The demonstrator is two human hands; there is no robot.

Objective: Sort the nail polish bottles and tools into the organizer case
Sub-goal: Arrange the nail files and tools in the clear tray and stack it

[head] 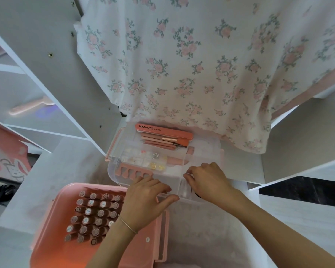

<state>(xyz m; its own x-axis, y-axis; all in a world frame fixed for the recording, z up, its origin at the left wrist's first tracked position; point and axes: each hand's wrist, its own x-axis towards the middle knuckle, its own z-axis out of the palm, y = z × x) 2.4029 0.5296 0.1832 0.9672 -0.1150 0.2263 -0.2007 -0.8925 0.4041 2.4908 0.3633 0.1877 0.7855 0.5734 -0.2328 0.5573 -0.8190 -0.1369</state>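
A floral cloth (201,64) hangs over the far side of the white tabletop (290,225). A pink case (52,225) of upright nail polish bottles (94,215) stands at the near left edge. Beyond it sits a clear tray (211,151) holding a nail file (162,130), brushes (162,141) and a toe separator (135,169). The left hand (143,198) lies spread with fingers on the tray's near rim; the right hand (207,180) curls its fingertips over that rim.

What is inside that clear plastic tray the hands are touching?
The clear tray holds a pink nail file, thin brushes, small nail charms and a pink toe separator. Both hands cover its near edge, hiding anything there.
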